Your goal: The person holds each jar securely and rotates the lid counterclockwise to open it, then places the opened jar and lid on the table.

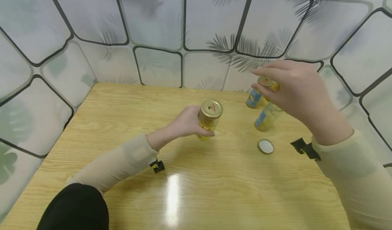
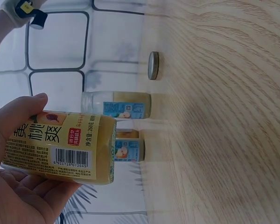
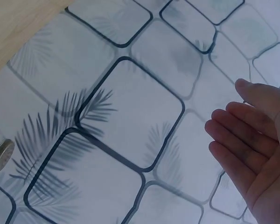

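My left hand (image 1: 191, 121) grips a glass jar (image 2: 60, 147) with a gold lid and a yellow label with a barcode. In the left wrist view, its base looks raised off the table. My right hand (image 1: 295, 90) is raised at the right, fingers extended and holding nothing in the right wrist view (image 3: 252, 149). Beyond it in the head view stands a lidded jar (image 1: 253, 98) with a blue label, partly hidden by the hand. A lidless glass jar (image 1: 264, 118), also blue-labelled, stands in front of it. One loose lid (image 1: 265, 146) lies on the table nearby.
The wooden table (image 1: 137, 196) meets patterned wall panels (image 1: 159, 66) at its back and left. A bright reflection lies on its front part. A black device is strapped at each wrist.
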Demonstrator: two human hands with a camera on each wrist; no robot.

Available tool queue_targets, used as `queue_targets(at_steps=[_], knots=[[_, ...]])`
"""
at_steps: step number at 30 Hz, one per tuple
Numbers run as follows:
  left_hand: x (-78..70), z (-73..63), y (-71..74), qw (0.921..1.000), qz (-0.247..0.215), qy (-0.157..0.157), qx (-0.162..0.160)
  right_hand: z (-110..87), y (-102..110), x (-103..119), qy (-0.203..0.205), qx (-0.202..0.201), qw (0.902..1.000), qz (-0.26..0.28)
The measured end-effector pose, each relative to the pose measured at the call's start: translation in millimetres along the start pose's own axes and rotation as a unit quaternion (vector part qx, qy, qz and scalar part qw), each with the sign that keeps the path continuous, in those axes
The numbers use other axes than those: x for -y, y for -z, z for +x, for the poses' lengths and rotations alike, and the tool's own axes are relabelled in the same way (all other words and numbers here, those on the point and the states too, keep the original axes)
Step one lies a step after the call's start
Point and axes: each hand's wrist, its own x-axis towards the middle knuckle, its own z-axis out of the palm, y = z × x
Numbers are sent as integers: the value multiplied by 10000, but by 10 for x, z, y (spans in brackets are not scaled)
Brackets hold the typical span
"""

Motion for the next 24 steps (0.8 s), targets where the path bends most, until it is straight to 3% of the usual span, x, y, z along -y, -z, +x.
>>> queue_targets(at_steps=[9,16,24], knots=[[15,-12,-25,9999,-53,-124,34,117,-67,352,780,43,9967,203],[-7,-28,-42,9993,-47,-361,60,134,-282,479,867,332,9937,625],[-32,-55,-53,9982,186,-564,121,44,-538,572,636,1073,9879,922]])
